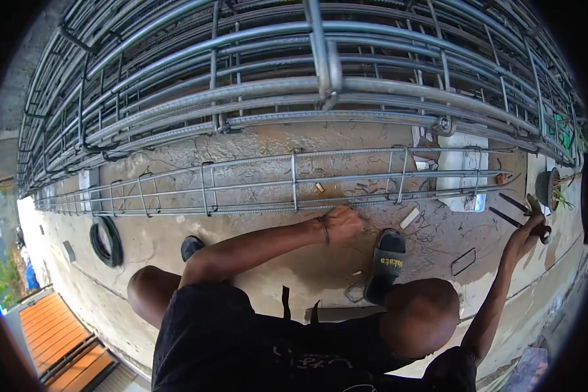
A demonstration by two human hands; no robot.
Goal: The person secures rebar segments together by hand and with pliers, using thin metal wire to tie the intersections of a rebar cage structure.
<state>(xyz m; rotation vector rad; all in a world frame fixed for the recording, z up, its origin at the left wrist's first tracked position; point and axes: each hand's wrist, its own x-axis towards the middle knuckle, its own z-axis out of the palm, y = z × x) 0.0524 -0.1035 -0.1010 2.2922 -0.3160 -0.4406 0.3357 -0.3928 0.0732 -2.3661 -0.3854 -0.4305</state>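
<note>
My left hand (pixel 343 224) is low over the ground, fingers curled, just beside the near bar of a long, narrow rebar cage (pixel 294 179). Anything inside those fingers is hidden. Out at the right, past the cage's end, my right hand (pixel 536 232) is closed around dark long-handled pincers (pixel 506 212). Their two handles point toward the cage and stand apart. Thin wire scraps (pixel 431 242) lie scattered on the concrete between my hands.
Stacked rebar cages (pixel 274 85) rise along the far side. A black coil (pixel 106 242) lies at left. Near my slipper (pixel 390 258) are a white block (pixel 409 217) and a rectangular wire stirrup (pixel 463 262). A dark plant pot (pixel 547 186) stands at far right.
</note>
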